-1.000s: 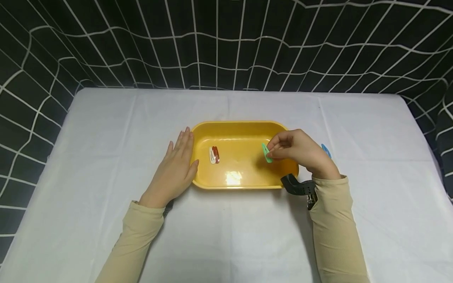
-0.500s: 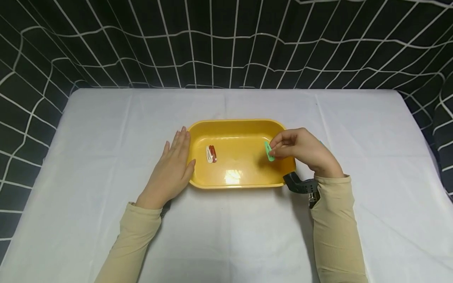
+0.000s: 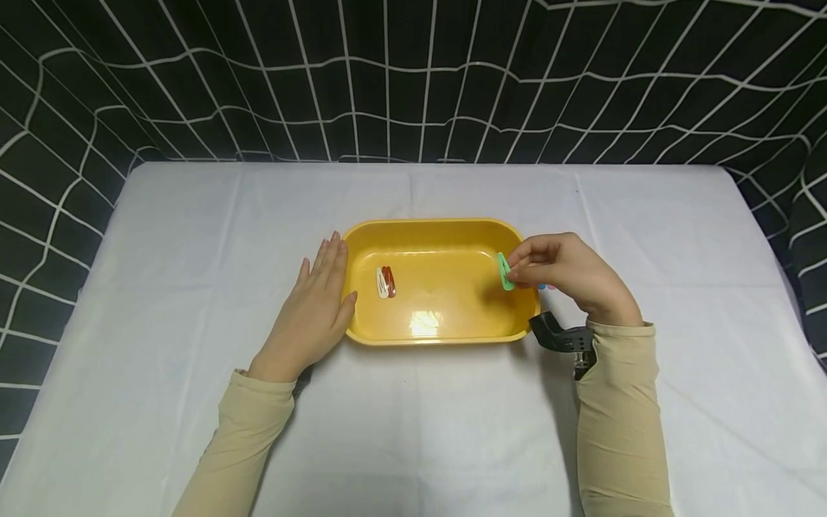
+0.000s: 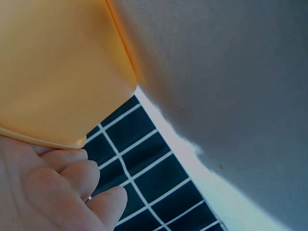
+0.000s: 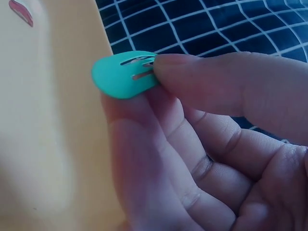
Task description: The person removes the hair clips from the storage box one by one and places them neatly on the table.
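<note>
A green hair clip [image 3: 505,272] [image 5: 126,77] is pinched between thumb and fingers of my right hand [image 3: 575,276] [image 5: 216,144], above the right end of the yellow tray [image 3: 446,339]. Inside the tray, toward its left end, a white clip [image 3: 382,283] and a red clip [image 3: 389,281] lie side by side. My left hand [image 3: 310,309] [image 4: 53,187] rests with straight fingers along the tray's left rim. Small blue and pink items [image 3: 546,286] show just past the right rim, partly hidden by my right hand.
A white cloth [image 3: 413,431] covers the table under the tray. Dark material with a white net [image 3: 413,93] rises behind the table's far edge and at both sides. A black band [image 3: 562,337] is on my right wrist.
My right hand has moved slightly right with the green clip still pinched. Blue and pink items have come into view under it. The left hand stays against the rim.
</note>
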A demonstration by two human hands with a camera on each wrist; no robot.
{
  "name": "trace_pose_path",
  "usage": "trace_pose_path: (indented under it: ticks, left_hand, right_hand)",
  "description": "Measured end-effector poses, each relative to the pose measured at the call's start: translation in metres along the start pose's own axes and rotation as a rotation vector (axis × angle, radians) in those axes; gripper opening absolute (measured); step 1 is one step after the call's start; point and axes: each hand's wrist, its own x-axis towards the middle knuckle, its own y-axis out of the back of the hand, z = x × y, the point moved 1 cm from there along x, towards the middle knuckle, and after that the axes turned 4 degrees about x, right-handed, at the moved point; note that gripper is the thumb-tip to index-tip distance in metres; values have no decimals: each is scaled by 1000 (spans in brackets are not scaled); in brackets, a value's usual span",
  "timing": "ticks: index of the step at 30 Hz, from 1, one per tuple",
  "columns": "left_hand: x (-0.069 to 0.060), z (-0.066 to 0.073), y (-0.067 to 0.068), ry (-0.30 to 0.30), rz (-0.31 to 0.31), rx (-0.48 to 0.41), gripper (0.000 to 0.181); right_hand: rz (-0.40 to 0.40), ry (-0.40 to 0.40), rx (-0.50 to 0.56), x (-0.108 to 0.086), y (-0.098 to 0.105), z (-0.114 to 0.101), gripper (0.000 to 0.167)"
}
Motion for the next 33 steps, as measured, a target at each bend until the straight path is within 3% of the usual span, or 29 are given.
trace_pose_path:
  ticks: [18, 33]
  left_hand:
    - [-1, 0, -1, -5, 6, 6, 65]
    - [0, 1, 0, 2, -1, 5, 64]
  right_hand:
    - [48, -5, 11, -6, 15, 5, 23]
    - [89, 16, -40, -12, 27, 9, 23]
